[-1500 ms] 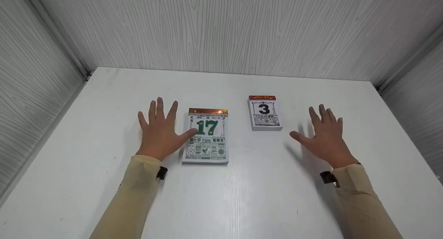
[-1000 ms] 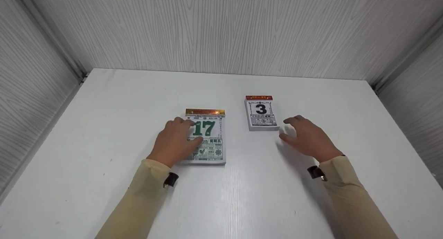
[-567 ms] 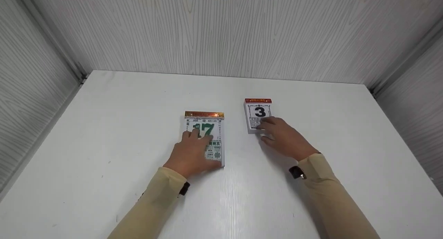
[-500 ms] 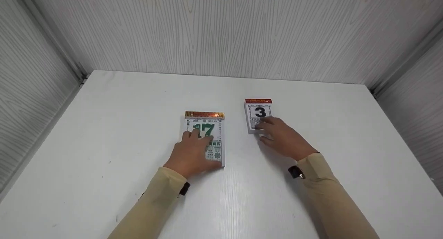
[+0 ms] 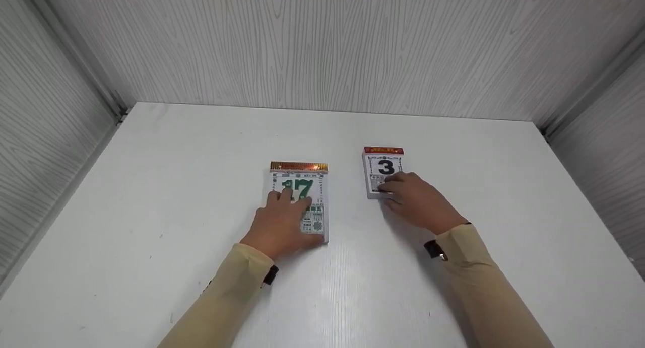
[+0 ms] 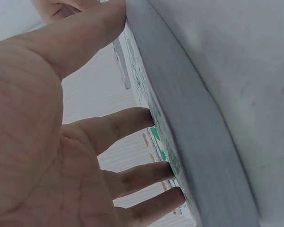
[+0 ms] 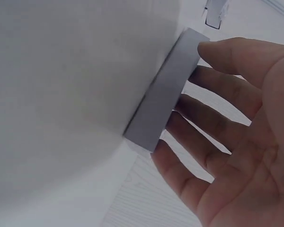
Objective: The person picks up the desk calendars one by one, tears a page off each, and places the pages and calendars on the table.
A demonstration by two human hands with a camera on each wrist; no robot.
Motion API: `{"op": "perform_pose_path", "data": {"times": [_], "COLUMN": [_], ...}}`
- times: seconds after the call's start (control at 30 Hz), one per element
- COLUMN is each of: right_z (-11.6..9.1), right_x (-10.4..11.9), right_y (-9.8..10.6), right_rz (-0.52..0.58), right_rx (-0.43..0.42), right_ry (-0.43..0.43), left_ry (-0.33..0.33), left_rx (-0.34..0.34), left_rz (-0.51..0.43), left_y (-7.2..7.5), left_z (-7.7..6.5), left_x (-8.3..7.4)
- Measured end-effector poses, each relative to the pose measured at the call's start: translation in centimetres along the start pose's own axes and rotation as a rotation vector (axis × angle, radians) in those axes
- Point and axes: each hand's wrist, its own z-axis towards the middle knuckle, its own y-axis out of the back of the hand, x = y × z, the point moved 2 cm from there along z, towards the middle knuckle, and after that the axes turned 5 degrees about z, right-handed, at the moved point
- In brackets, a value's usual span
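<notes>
Head view shows two hands, each laid over the lower part of its own tear-off calendar. The left hand (image 5: 280, 224) is open, fingers spread, their tips resting on the page of the larger calendar (image 5: 312, 219) and the thumb at its lower right corner; the left wrist view shows the thumb and three fingers, the remaining finger hidden. The right hand (image 5: 421, 202) is also open, its fingers loosely bent, tips on the page of the smaller calendar (image 5: 385, 167); the right wrist view shows its thumb by the pad's near side, and whether that thumb presses there I cannot tell.

Both calendars lie flat on the table (image 5: 322, 297), well apart, the smaller one to the right and slightly farther back. One carries a green 17, partly covered by fingers, under a shiny orange-gold header (image 5: 299, 167); the other carries a black 3 under a red header (image 5: 383, 150). Their fine print is too small to read.

Two beige sleeves (image 5: 232, 282) run off the bottom of the frame, a small black device (image 5: 270, 276) at each wrist. Three wood-grain panels surround the white tabletop: one behind (image 5: 322, 46), two at the sides, all cut off by the frame.
</notes>
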Motion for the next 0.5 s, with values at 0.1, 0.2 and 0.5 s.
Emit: {"op": "perform_pose_path", "data": {"times": [0.1, 0.2, 0.5], "right_z": [-0.9, -1.9, -2.5], "right_x": [-0.7, -1.4, -2.0], "right_y": [0.6, 1.4, 1.7], "right_rz": [0.046, 0.089, 0.16], "right_rx": [0.012, 0.042, 0.028], "right_ry": [-0.011, -0.043, -0.066], "left_ry": [-0.006, -0.018, -0.029], "left_rx": [-0.002, -0.005, -0.017], "left_rz": [-0.008, -0.007, 0.017], "left_y": [0.0, 0.1, -0.1], "left_z": [0.0, 0.1, 0.3], "left_x": [0.0, -0.1, -0.3]}}
